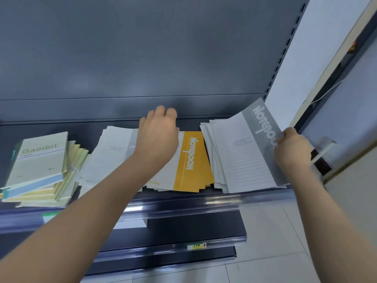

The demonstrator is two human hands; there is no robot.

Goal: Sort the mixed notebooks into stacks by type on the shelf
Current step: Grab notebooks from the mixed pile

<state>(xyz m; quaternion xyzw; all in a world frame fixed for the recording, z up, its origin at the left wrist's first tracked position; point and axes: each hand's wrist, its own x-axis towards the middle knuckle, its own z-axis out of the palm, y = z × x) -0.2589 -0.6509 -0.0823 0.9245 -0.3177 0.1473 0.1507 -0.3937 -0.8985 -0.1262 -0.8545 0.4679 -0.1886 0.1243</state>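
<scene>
Grey-striped thin paper notebook (pixel 263 127) pinched in right hand (pixel 291 148); left hand (pixel 158 135) curled, grip unclear. Loose right stack (pixel 230 160) may slide off shelf (pixel 183 199).

I am showing both forearms bare from the bottom edge of the view up to the wrists, wearing no sleeves there. My left hand (pixel 158 132) and my right hand (pixel 291 147) are wearing no gloves, and I am wearing no watch, band or ring that shows. The fingernails are staying out of sight from this angle.
</scene>
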